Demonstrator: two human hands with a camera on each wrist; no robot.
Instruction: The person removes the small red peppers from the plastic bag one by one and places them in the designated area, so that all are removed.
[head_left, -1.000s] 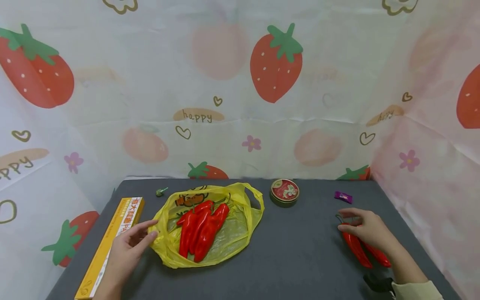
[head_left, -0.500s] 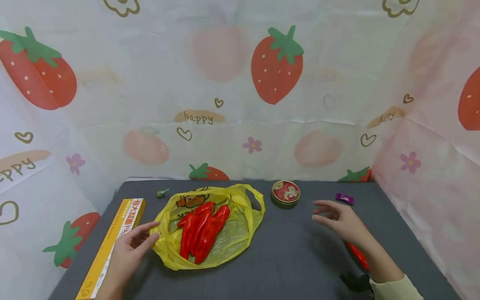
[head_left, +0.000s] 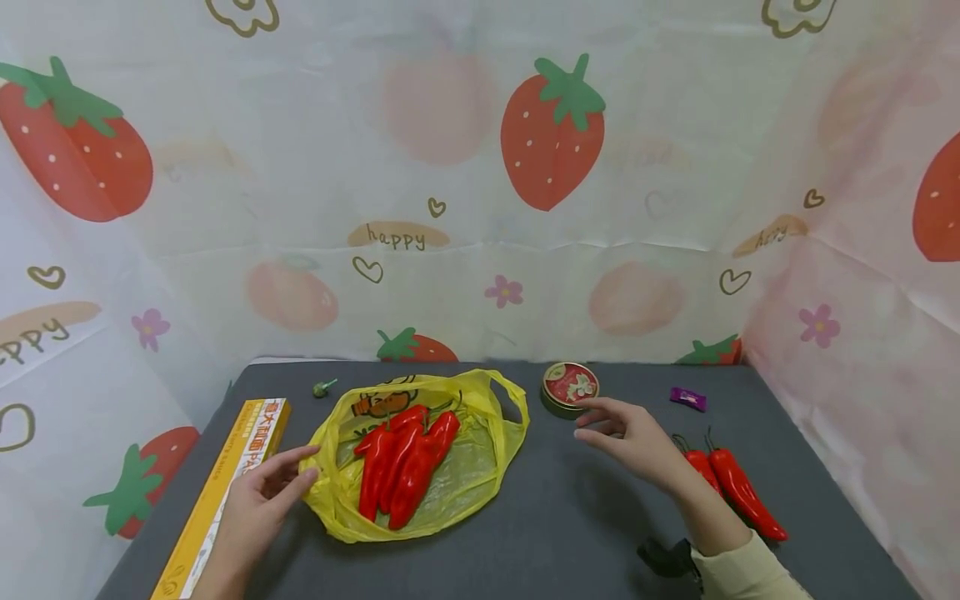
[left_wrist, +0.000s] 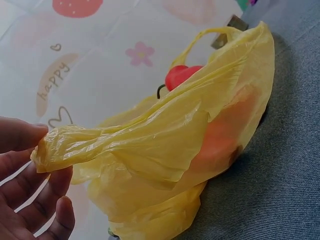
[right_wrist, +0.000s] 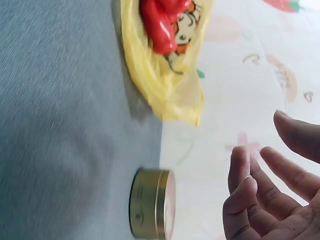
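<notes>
A yellow plastic bag (head_left: 465, 492) lies open on the table with several red peppers (head_left: 408, 467) inside it. My left hand (head_left: 258, 500) pinches the bag's left edge between thumb and fingers; the left wrist view shows the gathered yellow plastic (left_wrist: 65, 145) in that grip. My right hand (head_left: 637, 442) hovers over the table right of the bag with nothing in its loosely bent fingers. Just beyond its fingertips sits a round red-lidded tin (head_left: 568, 387), whose gold side (right_wrist: 145, 202) shows in the right wrist view. Two more red peppers (head_left: 742, 492) lie to the right, one partly hidden by the right forearm.
A long yellow-and-white box (head_left: 225, 500) lies along the table's left side. A small green thing with a stem (head_left: 324, 388) is behind the bag. One small purple packet (head_left: 687, 398) lies at the back right. A strawberry-print cloth (head_left: 450, 167) hangs behind the table.
My right hand has moved left from above the two peppers at the right to near the tin, leaving them on the table. The left hand stays on the bag's edge.
</notes>
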